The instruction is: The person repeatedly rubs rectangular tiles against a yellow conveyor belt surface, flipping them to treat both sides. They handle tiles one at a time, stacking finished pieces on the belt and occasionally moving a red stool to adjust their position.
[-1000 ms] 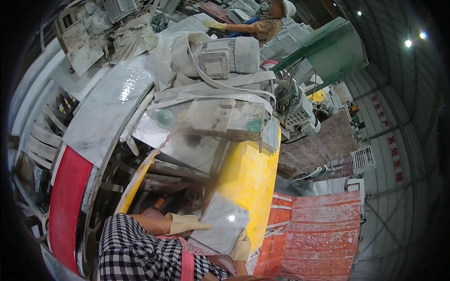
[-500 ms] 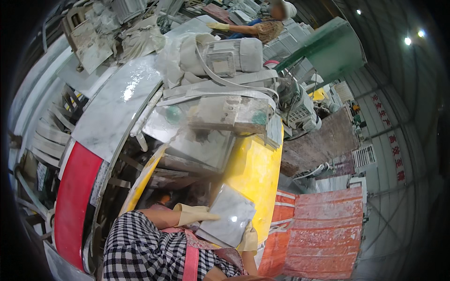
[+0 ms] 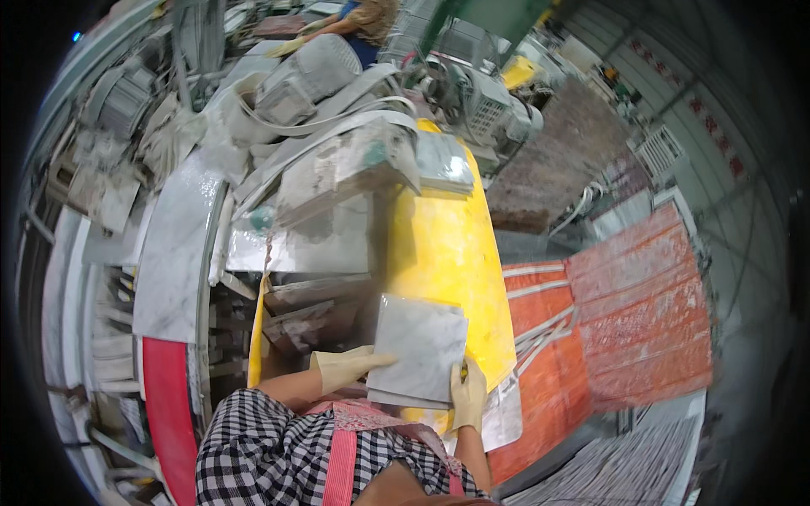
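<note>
I hold a small stack of square grey-white marble tiles [image 3: 419, 347] in front of my body, beside the lower part of a yellow sheet surface [image 3: 451, 244]. My left hand [image 3: 348, 369], in a cream rubber glove, closes on the stack's left edge. On the opposite edge my right hand [image 3: 468, 392], gloved alike, grips near the lower corner. The top tile covers most of those beneath, whose edges show at the bottom. Further up the yellow sheet lies another stack of tiles [image 3: 445, 164].
A dusty machine [image 3: 346, 160] with a motor [image 3: 308, 80] stands ahead. To the left runs a long marble slab [image 3: 179, 266] above a red strip [image 3: 167, 413]. Orange sheeting [image 3: 637, 312] spreads at right, thin tiles [image 3: 607, 464] below it. A co-worker [image 3: 359, 25] stands at the back.
My view has turned, so the machine and co-worker sit further left and the lower-right tiles come into sight. The tile stack stands straighter and higher in view, still in both hands.
</note>
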Demonstrator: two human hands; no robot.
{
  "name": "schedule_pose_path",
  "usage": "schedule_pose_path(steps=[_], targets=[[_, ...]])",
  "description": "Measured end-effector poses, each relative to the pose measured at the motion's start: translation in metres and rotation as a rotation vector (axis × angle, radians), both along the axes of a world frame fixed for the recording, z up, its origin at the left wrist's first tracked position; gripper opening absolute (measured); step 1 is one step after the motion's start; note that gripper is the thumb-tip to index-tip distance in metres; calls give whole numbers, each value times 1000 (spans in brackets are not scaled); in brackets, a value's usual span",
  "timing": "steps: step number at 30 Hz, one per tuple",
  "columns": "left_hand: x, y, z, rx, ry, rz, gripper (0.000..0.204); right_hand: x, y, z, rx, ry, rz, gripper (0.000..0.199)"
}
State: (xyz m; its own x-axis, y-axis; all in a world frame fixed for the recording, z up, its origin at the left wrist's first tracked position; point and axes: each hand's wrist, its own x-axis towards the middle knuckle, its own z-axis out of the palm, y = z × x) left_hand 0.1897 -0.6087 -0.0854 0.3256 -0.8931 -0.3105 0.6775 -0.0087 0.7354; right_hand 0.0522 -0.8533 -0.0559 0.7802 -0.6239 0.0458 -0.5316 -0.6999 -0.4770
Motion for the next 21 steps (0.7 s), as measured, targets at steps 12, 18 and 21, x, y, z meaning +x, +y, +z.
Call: schedule_pose_path(steps=[12,18,21], targets=[[2,-10,-11,66,207,-35,61,1,-6,-9,146,-36,-11,38],[3,-10,-18,31,345,-14,62,3,-6,-14,435,-212,-41,54],[4,-12,-20,54,348,-5,63,7,-6,-2,497,-2,-118,54]])
